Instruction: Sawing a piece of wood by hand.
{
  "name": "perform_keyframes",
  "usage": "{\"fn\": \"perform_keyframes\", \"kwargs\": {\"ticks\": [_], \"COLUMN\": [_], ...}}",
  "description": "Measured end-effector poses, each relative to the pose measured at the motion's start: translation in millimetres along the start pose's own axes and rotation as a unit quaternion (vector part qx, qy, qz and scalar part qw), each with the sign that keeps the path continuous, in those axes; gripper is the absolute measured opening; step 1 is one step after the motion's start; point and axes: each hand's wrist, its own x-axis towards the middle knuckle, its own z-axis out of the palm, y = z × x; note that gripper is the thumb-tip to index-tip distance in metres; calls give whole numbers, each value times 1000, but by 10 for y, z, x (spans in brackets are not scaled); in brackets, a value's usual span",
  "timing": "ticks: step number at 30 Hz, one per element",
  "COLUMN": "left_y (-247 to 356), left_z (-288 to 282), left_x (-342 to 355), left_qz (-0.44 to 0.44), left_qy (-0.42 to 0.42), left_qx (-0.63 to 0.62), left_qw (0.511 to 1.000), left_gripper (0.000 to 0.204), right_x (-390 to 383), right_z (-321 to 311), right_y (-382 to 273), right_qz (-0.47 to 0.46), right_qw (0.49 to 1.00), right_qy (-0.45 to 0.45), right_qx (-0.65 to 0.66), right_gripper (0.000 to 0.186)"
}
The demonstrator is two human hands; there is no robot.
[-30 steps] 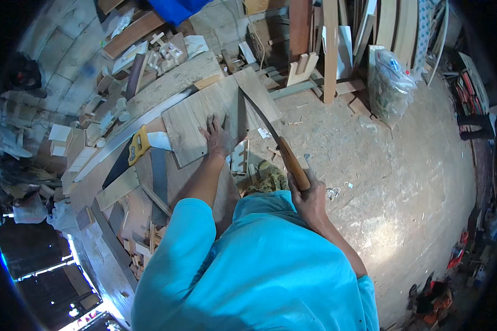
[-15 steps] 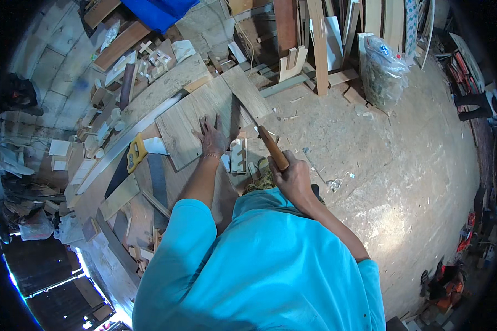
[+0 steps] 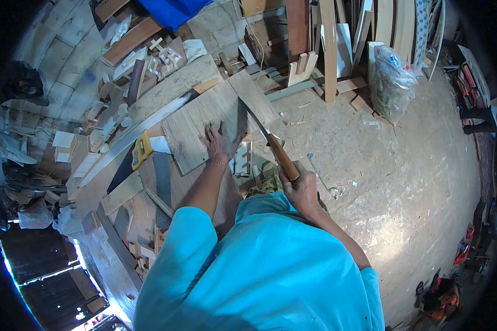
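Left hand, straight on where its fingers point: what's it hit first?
Past the board under it, the left hand would probably meet the tan wood strip at the far edge; whether that stands higher is unclear.

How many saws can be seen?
2. One wooden-handled saw is in the right hand, its blade at the board under the left hand. The yellow-handled saw lies left of that board. Others may be hidden.
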Motion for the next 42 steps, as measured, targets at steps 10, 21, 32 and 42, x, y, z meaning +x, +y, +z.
{"fn": "perform_keyframes", "kwargs": {"ticks": [10,21,32,42], "left_y": [124,160,161,28], "left_z": [133,70,103,283], "left_x": [953,949,1043,706], "left_qz": [-105,-113,-128,-16], "left_qy": [78,98,112,120], "left_qx": [-9,4,-27,-17], "left_qw": [991,989,985,993], "left_gripper": [53,49,49,47], "right_x": [19,575,517,533], "right_z": [-85,186,260,302], "right_y": [-187,-302,-261,-242], "right_qz": [45,-23,17,17], "right_qw": [998,999,999,999], "right_qy": [-33,-21,-28,-41], "right_qx": [-19,-23,28,24], "right_gripper": [17,23,21,22]}}
